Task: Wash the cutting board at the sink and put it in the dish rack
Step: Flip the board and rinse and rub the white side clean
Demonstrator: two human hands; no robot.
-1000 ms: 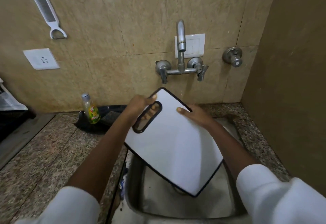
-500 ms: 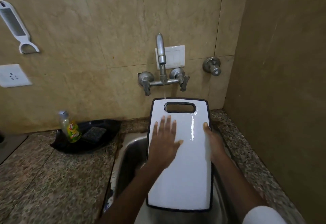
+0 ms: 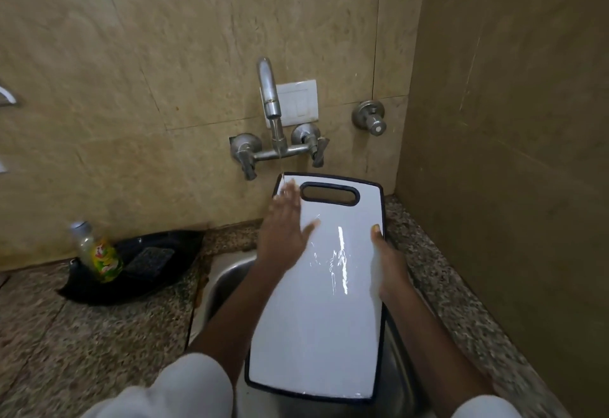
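The white cutting board (image 3: 323,325) with a dark rim and a handle slot stands lengthwise over the steel sink (image 3: 227,282), slot end up under the tap (image 3: 272,104). A thin stream of water falls onto its upper left corner. My left hand (image 3: 285,229) lies flat on the board's upper left face, fingers spread and reaching into the water. My right hand (image 3: 387,262) grips the board's right edge, thumb on the front. The board's surface is wet and shiny. No dish rack is in view.
A black tray (image 3: 158,272) on the granite counter (image 3: 82,345) left of the sink holds a small bottle (image 3: 97,253) with a yellow-green label and a scrub pad. Tiled walls close in behind and on the right. A round valve (image 3: 370,117) sits on the back wall.
The board was turned upright under the running tap, then shifted slightly right. My left hand has slid up and left across its face to the corner where the water lands.
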